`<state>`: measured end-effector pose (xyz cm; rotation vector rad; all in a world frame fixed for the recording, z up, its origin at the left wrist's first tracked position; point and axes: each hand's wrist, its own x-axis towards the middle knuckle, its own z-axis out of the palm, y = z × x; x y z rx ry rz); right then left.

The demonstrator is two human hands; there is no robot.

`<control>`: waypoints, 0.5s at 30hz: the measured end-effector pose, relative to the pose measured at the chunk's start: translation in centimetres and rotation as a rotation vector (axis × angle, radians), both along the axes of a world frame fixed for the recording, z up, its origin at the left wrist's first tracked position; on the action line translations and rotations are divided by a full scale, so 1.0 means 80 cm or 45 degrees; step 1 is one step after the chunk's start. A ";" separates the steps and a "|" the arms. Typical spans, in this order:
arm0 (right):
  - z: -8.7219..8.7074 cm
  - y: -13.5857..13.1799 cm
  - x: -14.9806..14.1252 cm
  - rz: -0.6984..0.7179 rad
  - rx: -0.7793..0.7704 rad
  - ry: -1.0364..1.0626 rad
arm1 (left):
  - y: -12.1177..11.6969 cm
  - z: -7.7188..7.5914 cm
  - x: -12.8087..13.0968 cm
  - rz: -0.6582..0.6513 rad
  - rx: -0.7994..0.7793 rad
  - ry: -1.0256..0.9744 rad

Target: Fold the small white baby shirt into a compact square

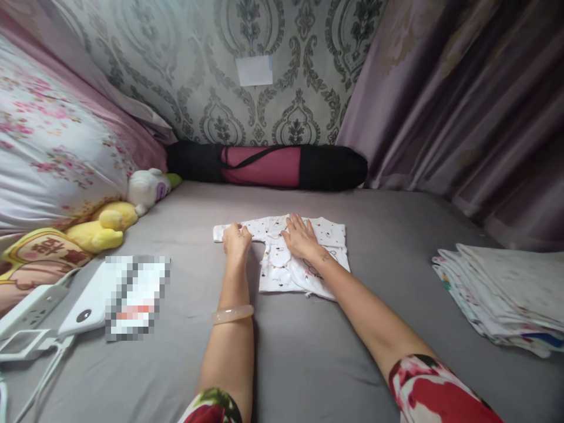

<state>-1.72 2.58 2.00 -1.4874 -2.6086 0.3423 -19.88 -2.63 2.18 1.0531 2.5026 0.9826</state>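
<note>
A small white baby garment (286, 264) with little printed figures lies spread on the grey bedsheet (308, 352). My left hand (237, 239) is closed around the garment's left sleeve, near its end. My right hand (300, 235) lies flat on the middle of the garment, fingers stretched out and pressing the cloth down. A pale bangle (232, 314) sits on my left forearm.
A stack of folded cloths (502, 294) rests at the right. A black and pink rolled bag (268, 165) lies against the patterned wall. Yellow and white plush toys (118, 217), a floral pillow (48, 153), a white power strip (30, 311) and a white device (88, 305) sit at the left.
</note>
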 end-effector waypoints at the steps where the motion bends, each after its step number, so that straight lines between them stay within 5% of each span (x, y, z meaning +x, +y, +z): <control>1: 0.001 0.000 -0.005 0.015 0.016 0.010 | -0.003 0.004 0.002 0.010 -0.033 0.030; 15: -0.030 0.000 -0.040 0.018 0.064 -0.008 | -0.003 0.001 -0.008 0.448 -0.133 0.135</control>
